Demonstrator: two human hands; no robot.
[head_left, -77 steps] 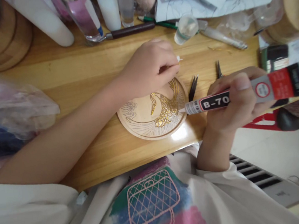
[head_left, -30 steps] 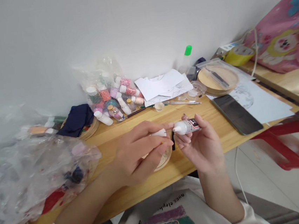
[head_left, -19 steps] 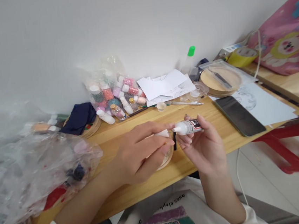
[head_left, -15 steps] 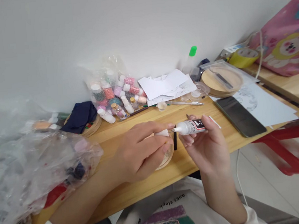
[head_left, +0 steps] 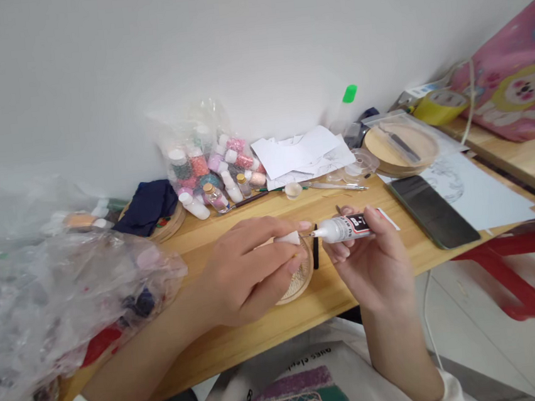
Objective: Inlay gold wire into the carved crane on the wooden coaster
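Note:
My left hand has a white cap held between its fingers, above a round wooden piece that it partly covers. My right hand grips a small white glue tube with a black label, lying sideways. The tube's thin nozzle points left at the cap, with a narrow gap or pin between them, too small to make out. A black stick lies on the table just right of the round piece.
Bagged bead bottles, white papers and a small dish stand along the wall. On the right are a phone and a wooden hoop. Crumpled plastic covers the left side.
The view has shifted slightly, so the table items appear a little to the right. Both hands keep nearly the same pose, and the tube has rolled slightly in my right hand.

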